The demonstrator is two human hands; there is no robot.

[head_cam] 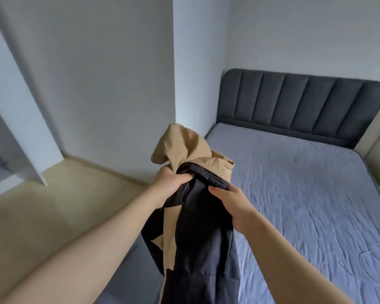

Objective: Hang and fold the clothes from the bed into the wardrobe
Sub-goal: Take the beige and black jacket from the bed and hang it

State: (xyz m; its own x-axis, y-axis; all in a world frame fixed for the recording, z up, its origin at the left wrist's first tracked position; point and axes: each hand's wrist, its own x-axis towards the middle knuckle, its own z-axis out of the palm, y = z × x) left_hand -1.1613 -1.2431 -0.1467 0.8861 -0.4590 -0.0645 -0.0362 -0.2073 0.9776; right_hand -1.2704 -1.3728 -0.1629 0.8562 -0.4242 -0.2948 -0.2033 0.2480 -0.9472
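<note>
The bed (305, 194) fills the frame's right; open floor (53, 205) spreads lower left beside its edge. At centre a tan-and-black jacket (195, 233) hangs, the left hand (169, 183) curled round its bunched top, the right hand (227, 199) pinching its black zip edge.

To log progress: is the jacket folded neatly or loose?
Loose. The jacket hangs crumpled from the left hand and right hand, which grip its top; tan cloth bunches above them.
</note>
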